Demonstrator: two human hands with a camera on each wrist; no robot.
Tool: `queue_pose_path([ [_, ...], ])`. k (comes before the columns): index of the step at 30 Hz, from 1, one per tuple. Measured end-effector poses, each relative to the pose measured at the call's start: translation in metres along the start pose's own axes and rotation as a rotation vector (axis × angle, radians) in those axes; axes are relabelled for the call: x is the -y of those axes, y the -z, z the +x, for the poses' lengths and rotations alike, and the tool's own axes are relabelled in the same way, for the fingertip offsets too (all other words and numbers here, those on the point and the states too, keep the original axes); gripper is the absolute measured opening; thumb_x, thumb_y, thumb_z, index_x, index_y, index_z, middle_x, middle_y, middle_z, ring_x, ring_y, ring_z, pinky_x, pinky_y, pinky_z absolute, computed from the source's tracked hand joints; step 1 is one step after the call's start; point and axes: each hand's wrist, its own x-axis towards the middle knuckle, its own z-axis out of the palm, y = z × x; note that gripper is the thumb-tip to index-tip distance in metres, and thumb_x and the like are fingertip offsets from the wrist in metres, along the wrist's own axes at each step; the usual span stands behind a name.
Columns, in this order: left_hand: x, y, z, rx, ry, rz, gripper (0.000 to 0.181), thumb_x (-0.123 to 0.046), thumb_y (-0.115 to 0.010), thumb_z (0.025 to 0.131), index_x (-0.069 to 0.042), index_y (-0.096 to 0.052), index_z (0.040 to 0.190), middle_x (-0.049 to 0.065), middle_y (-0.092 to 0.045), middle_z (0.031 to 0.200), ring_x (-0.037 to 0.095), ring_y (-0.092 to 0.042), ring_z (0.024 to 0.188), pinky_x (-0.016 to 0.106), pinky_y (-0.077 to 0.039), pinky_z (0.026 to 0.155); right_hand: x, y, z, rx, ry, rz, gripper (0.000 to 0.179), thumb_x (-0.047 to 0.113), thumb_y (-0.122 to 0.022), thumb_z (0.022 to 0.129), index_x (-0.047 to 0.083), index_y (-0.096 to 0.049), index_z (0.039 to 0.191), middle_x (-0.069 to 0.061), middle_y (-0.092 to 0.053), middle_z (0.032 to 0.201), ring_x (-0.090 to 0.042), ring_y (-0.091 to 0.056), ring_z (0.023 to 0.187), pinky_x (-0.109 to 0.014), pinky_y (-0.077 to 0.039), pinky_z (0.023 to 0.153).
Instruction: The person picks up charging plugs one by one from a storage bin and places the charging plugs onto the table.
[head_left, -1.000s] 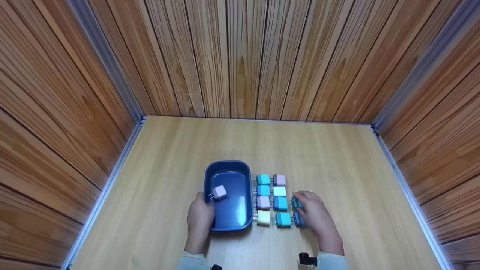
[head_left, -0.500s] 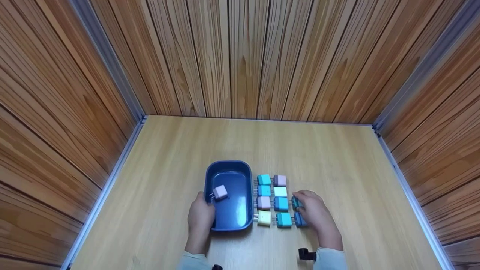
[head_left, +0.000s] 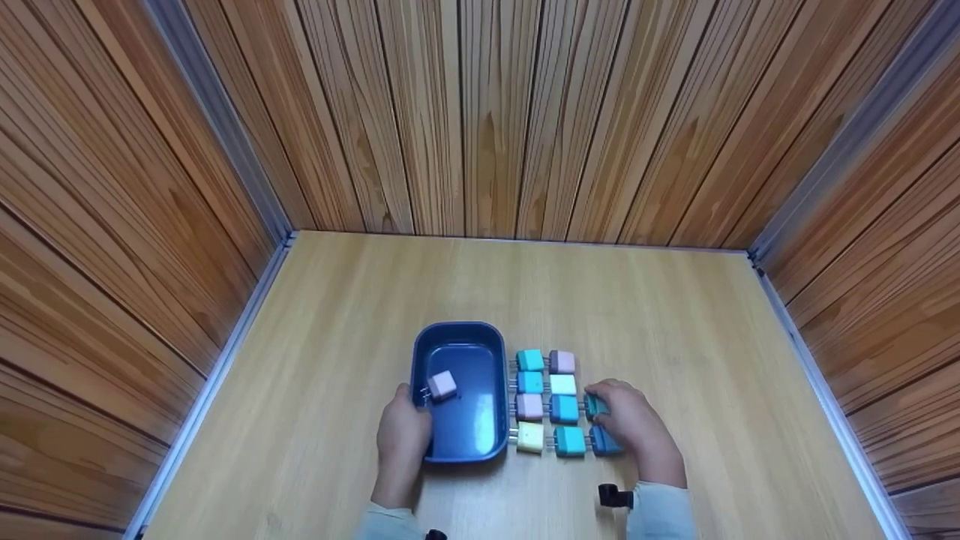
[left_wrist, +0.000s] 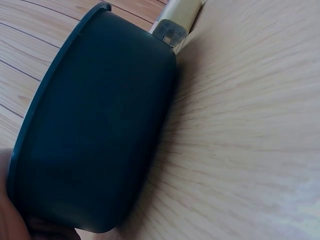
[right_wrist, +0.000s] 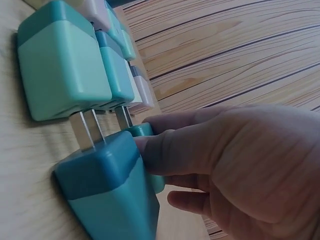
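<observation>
My left hand point(head_left: 403, 431) grips the left side of a dark blue plastic tray point(head_left: 469, 420), thumb over its rim. Inside it lies one pale pink plug charger point(head_left: 442, 385), prongs toward the left wall. Right of the tray, plug chargers lie in columns with prongs pointing left. In the third column, a teal charger point(right_wrist: 142, 130) is pinched between thumb and fingers of my right hand point(head_left: 634, 420); its prongs meet the charger to its left. Just nearer to me lies a blue charger point(right_wrist: 97, 170), its prongs against a teal-green charger point(right_wrist: 65, 70).
The first column, from a pale yellow charger point(head_left: 530, 436) to a turquoise one point(head_left: 530, 360), lines the tray's right side. Beside it runs a second column with a mauve charger point(head_left: 562, 361) at its far end. Wood-panelled walls point(head_left: 491, 120) enclose the tabletop point(head_left: 337, 315).
Slightly more of the blue charger shows beside my right hand. Both hands otherwise keep their holds, and the whole head view has shifted a few pixels.
</observation>
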Motion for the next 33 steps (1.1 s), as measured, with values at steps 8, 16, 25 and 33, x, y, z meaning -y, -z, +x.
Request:
queue_pose_path([
  [8,0.0006,-0.0014,-0.0005,-0.009,0.0,-0.004,0.044,-0.005,-0.052,0.096,0.001,-0.053,0.14,0.024,-0.063,0.134,0.039,-0.065,0.117,0.057,-0.053,0.092,0.0002,0.0038,0.0033,0.04,-0.023,0.05,0.048,-0.001,-0.071,0.091,0.013,-0.064,0.136,-0.01,-0.06,0.141,-0.034,-0.051,0.136,-0.058,-0.037,0.113],
  [16,0.0018,-0.0019,-0.0012,-0.034,-0.033,-0.001,0.033,-0.002,-0.052,0.092,0.0,-0.06,0.125,0.022,-0.07,0.115,0.034,-0.07,0.101,0.053,-0.054,0.078,0.0021,0.0073,0.003,0.06,-0.035,0.043,0.046,0.002,-0.074,0.09,0.014,-0.066,0.134,-0.009,-0.062,0.137,-0.034,-0.053,0.133,-0.058,-0.038,0.112],
  [25,0.0015,0.0005,0.0005,-0.036,-0.037,0.004,0.028,-0.002,-0.053,0.092,-0.003,-0.061,0.119,0.018,-0.071,0.105,0.027,-0.067,0.087,0.048,-0.052,0.069,-0.0008,0.006,0.0031,0.07,-0.021,0.078,0.046,0.002,-0.072,0.092,0.014,-0.065,0.136,-0.008,-0.061,0.139,-0.034,-0.051,0.136,-0.059,-0.036,0.113],
  [33,0.0013,-0.0001,0.0012,-0.022,-0.028,0.015,0.035,-0.002,-0.052,0.093,-0.001,-0.059,0.127,0.022,-0.069,0.119,0.032,-0.069,0.103,0.053,-0.054,0.079,-0.0033,0.0065,0.0023,0.075,-0.019,0.102,0.046,0.003,-0.072,0.092,0.014,-0.064,0.137,-0.008,-0.06,0.142,-0.035,-0.05,0.137,-0.06,-0.035,0.114],
])
